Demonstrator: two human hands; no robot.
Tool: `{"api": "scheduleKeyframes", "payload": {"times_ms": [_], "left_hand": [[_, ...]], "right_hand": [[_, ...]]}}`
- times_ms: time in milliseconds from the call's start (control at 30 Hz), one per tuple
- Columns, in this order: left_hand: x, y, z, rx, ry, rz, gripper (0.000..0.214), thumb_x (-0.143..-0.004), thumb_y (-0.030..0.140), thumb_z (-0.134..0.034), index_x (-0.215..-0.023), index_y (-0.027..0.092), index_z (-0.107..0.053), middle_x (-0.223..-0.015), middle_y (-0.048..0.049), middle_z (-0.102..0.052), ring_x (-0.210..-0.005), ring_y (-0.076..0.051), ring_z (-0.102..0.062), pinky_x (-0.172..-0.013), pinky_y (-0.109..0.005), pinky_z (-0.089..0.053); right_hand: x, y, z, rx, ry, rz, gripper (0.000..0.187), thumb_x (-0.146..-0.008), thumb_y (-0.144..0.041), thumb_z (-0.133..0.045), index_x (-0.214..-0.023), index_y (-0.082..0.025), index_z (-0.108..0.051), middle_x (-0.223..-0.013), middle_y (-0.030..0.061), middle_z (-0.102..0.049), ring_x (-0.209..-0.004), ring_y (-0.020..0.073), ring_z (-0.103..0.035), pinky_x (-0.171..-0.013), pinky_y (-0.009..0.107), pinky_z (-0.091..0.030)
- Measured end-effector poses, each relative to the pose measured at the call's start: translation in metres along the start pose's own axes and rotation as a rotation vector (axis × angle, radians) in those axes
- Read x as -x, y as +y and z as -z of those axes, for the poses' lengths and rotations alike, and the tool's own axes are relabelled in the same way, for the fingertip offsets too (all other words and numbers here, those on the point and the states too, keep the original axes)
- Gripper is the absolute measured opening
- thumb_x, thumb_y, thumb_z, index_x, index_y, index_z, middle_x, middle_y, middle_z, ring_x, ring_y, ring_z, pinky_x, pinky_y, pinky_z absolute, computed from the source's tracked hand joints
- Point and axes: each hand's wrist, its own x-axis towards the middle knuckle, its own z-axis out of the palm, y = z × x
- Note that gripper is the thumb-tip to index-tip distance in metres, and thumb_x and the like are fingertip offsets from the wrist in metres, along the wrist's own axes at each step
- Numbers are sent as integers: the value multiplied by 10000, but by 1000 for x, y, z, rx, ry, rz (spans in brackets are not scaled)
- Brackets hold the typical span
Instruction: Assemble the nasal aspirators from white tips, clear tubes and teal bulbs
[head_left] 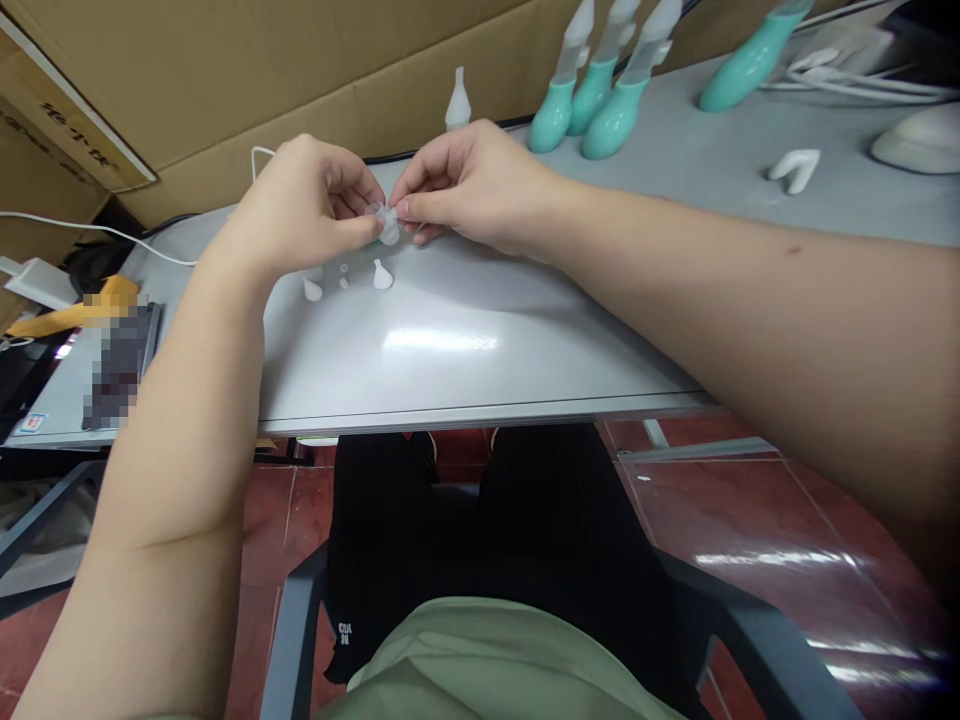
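Between the fingertips of both hands is a small clear plastic piece (388, 226), held just above the desk. My left hand (319, 200) pinches it from the left, thumb and fingers closed. From the right, my right hand (469, 190) pinches it with thumb and forefinger; its exact shape is partly hidden by the fingers. Below them on the desk lie a white teardrop-shaped nozzle tip (382, 274), another white tip (313, 288) and tiny pale bits (344, 282). Behind my right hand stands a white pointed nozzle (458, 100), its lower part hidden.
Several teal bulb aspirators with clear nozzles (615, 120) stand at the back, another teal bulb (750, 65) further right. A white bent piece (795, 170) and a white mouse (919, 140) lie right. A phone (124, 365) and yellow-handled tool (71, 312) lie left. Cardboard (300, 70) borders the desk (480, 385).
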Motion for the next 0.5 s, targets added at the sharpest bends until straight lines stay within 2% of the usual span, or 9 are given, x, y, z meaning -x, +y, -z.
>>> {"api": "scheduleKeyframes", "payload": {"times_ms": [67,267,433,500], "left_hand": [[0,1,0,23,-2,16,192,-844,507,-956,-924,359,-864,-971,-37,-934,-943,-357,-813,-888,-608,-638],[-2,2,-3,162,56,22,180,-759,427,-994,-864,328,-885,-900,-50,-914,-825,-319,-788,-817,-574,-657],[4,8,-7,312,121,68,138,-772,340,-1006,-874,302,-922,-885,-93,-885,-845,-321,-809,-881,-604,-698],[6,11,-7,335,114,92,149,-778,333,-1037,-881,308,-933,-902,-95,-887,-883,-336,-834,-956,-636,-742]], "right_hand": [[-1,0,-1,-12,10,-2,514,-1170,273,-700,-868,-118,-842,-699,-10,-796,-593,76,-686,-583,141,-612],[1,0,1,-48,10,-13,425,-1133,270,-816,-912,-89,-868,-771,10,-853,-635,75,-747,-611,130,-663],[0,-4,1,-52,11,-45,465,-1181,242,-768,-865,-91,-845,-743,30,-833,-616,92,-745,-610,149,-687],[-1,-4,0,-57,9,-52,471,-1191,231,-763,-862,-94,-846,-749,30,-836,-631,94,-761,-618,152,-701]]}}
